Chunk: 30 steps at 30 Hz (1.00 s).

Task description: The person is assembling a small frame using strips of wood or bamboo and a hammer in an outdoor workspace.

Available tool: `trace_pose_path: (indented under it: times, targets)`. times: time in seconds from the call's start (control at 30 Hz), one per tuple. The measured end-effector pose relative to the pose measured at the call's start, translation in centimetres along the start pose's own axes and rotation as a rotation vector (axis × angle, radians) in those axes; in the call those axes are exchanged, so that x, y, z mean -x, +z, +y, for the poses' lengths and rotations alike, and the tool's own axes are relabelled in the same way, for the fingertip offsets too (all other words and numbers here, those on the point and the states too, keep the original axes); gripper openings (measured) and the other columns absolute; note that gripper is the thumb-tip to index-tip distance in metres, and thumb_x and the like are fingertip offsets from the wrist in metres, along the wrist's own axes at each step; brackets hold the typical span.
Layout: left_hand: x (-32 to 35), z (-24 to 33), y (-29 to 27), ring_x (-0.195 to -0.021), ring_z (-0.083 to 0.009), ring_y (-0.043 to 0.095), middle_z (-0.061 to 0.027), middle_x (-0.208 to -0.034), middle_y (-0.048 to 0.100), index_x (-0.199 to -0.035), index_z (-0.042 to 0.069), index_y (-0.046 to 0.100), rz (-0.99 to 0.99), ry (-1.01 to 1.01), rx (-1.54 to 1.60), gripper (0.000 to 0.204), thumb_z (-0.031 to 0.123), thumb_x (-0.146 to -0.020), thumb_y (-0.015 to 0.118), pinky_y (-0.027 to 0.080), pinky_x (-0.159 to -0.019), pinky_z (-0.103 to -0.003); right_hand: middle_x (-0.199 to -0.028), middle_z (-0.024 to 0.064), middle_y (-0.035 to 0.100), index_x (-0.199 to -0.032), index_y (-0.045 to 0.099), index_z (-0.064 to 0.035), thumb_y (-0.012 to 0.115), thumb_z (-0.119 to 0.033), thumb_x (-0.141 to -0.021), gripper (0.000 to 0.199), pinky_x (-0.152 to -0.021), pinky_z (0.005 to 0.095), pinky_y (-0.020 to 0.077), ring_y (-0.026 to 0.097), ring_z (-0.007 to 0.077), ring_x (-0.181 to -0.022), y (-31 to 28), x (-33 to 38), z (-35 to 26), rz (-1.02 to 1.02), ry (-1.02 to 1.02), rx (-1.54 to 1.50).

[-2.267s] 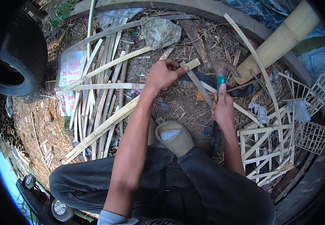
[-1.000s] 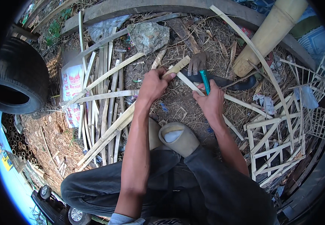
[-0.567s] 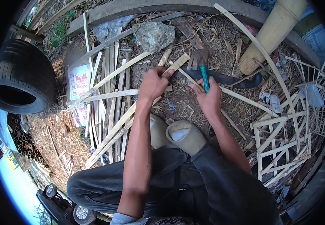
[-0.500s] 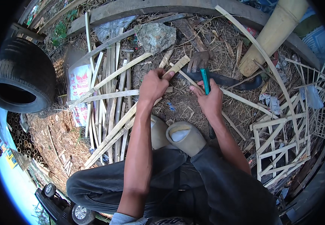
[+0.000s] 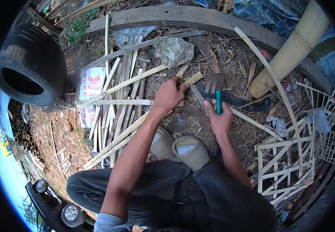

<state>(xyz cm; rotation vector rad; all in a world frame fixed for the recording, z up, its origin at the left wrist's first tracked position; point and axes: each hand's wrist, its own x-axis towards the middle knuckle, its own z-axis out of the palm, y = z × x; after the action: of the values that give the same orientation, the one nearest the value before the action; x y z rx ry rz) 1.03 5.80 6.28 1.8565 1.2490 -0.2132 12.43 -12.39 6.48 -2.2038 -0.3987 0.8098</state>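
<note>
While a pale strip [image 5: 194,79] is pinched near its tip between left thumb and fingers, just above frame centre, a thinner grey strip [image 5: 200,96] is set slantwise against it, its upper end just under that tip. By the left hand [image 5: 168,94] a narrow, closed pinch is made. In the right hand [image 5: 221,120] a hammer [image 5: 218,102] with a teal neck is gripped, head up, right of centre; the grey strip's lower end lies at the right thumb, but whether it is pinched or only touched cannot be told.

For good handling, the crossing should be pressed flat by the left thumb, with fingertips set back from the overlap. The grey strip's angle is probably best settled with light pressure, since thin strips like these could split or twist. The hammer is better tucked low in the right palm, so thumb and forefinger are freed for the strip and its head is not knocked against the joint.

Loose strips [image 5: 125,98] are heaped left of centre, a stone [image 5: 174,51] is seen at upper centre, and a slatted frame [image 5: 277,149] is laid at lower right. Any nail at the crossing cannot be made out.
</note>
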Motion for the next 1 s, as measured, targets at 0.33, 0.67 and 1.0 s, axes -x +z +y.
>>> trace_pose_path:
  times: [0.33, 0.67, 1.0]
  targets:
    - [0.7, 3.6, -8.9, -0.095, -0.0335, 0.072, -0.0227, -0.104, 0.073, -0.111, -0.002, 0.067, -0.331, 0.152, -0.591, 0.045, 0.041, -0.098, 0.066, 0.055, -0.088, -0.045, -0.103, 0.0175, 0.066, -0.117, 0.066, 0.0033, 0.070, -0.020, -0.097, 0.031, -0.082, 0.0472, 0.0499, 0.062, 0.0365, -0.085, -8.2, -2.3, 5.2, 0.343, -0.549, 0.607]
    - [5.4, -0.7, -13.4, -0.089, -0.0239, 0.073, -0.0171, -0.107, 0.075, -0.119, -0.002, 0.070, -0.016, 0.071, -0.142, 0.047, 0.042, -0.101, 0.066, 0.056, -0.083, -0.040, -0.093, 0.0100, 0.076, -0.116, 0.068, -0.0028, 0.076, -0.013, -0.090, 0.029, -0.071, 0.0369, 0.0534, 0.068, 0.0205, -0.072, -5.3, -2.6, -4.9, -0.067, -0.316, -0.016]
    - [6.2, -7.1, -1.8, -0.106, -0.0334, 0.067, -0.0202, -0.108, 0.073, -0.119, -0.001, 0.072, 0.294, 0.246, -0.299, 0.054, 0.046, -0.092, 0.074, 0.052, -0.095, -0.042, -0.101, 0.0218, 0.071, -0.111, 0.069, -0.0005, 0.075, -0.016, -0.092, 0.025, -0.078, 0.0425, 0.0550, 0.071, 0.0328, -0.088, 0.0, -0.9, 2.5, -0.148, -0.430, 0.298]
